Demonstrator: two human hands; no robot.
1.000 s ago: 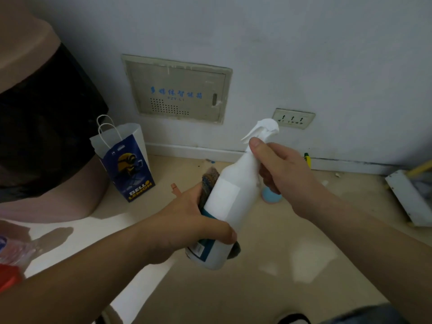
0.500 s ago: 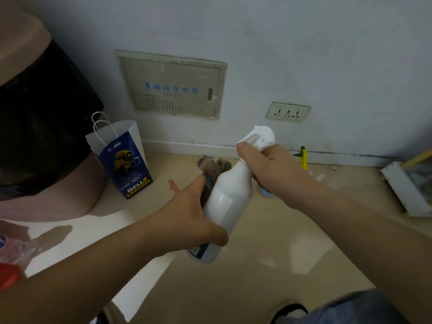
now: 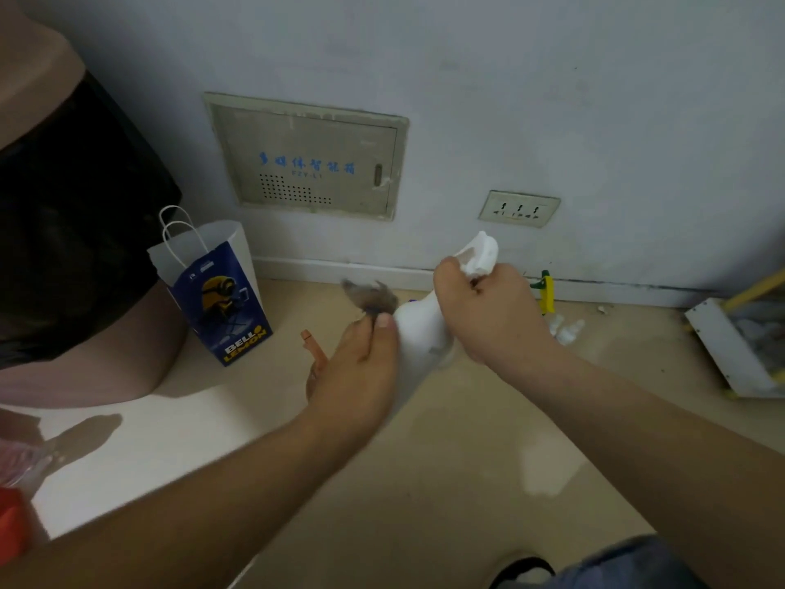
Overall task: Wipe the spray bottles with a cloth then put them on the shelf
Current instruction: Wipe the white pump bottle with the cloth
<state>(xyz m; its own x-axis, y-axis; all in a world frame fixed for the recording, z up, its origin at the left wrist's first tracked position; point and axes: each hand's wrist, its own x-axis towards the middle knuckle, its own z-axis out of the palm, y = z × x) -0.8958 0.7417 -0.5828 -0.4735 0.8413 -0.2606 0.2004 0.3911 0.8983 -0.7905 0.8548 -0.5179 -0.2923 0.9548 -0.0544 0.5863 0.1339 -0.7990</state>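
White plastic catches the eye first: the spray bottle [image 3: 418,333] is held in the air above the floor [image 3: 467,482], tilted, its trigger head [image 3: 480,252] pointing up toward the wall. The right hand [image 3: 488,320] grips the neck just under the trigger, its fingers [image 3: 446,272] curled round it. The left hand [image 3: 361,376] wraps the bottle's body from the other side, fingers curled and thumb pressed on the plastic, pinching a grey-brown cloth [image 3: 371,295] against the bottle; a tuft of the cloth sticks out above the thumb. Blur hides how much of the bottle the cloth covers.

This looks like the wiping step, with the cloth up at the bottle's shoulder. No shelf is in view, so the putting-away part appears not yet begun. The next move probably calls for the right hand to hold the neck firmly while the left rubs the cloth along the body, then turning to find the shelf.

A blue and white paper bag [image 3: 216,299] stands by the wall to the left, and small white bottles [image 3: 567,329] sit on the floor near the skirting.
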